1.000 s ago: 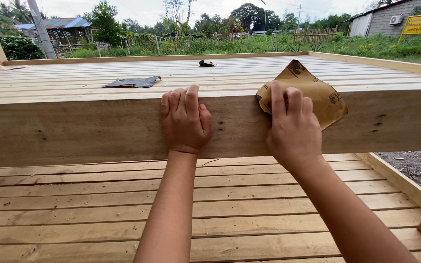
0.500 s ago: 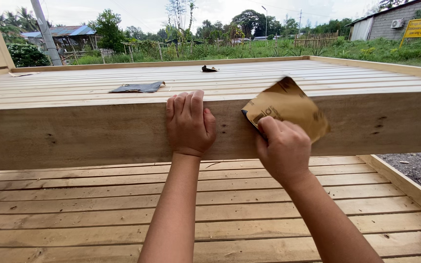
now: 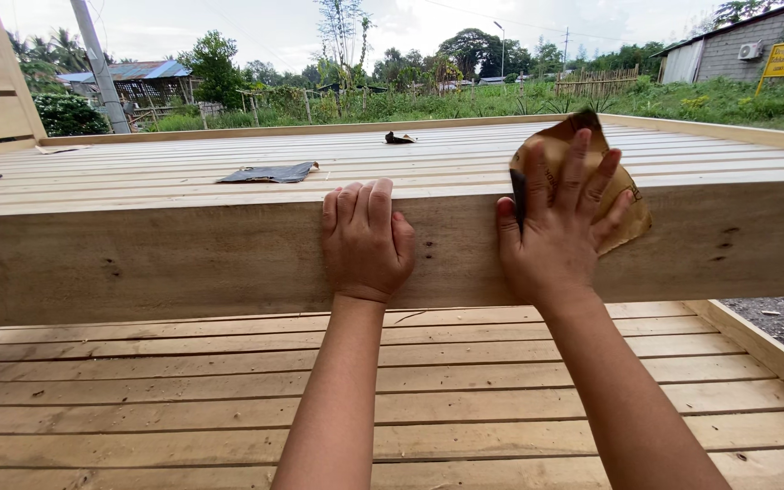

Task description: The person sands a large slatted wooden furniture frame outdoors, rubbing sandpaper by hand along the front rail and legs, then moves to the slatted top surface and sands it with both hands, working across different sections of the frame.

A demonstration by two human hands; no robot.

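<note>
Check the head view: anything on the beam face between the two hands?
Nothing. Between the left hand and the right hand, which presses sandpaper, the beam face is bare wood.

A slatted wooden bench (image 3: 183, 254) carries a dark sandpaper sheet (image 3: 269, 172) at upper left and a small dark scrap (image 3: 399, 138) at upper centre.

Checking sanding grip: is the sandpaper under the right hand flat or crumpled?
Flat: the sandpaper lies pressed against the wooden beam under the right hand.
</note>
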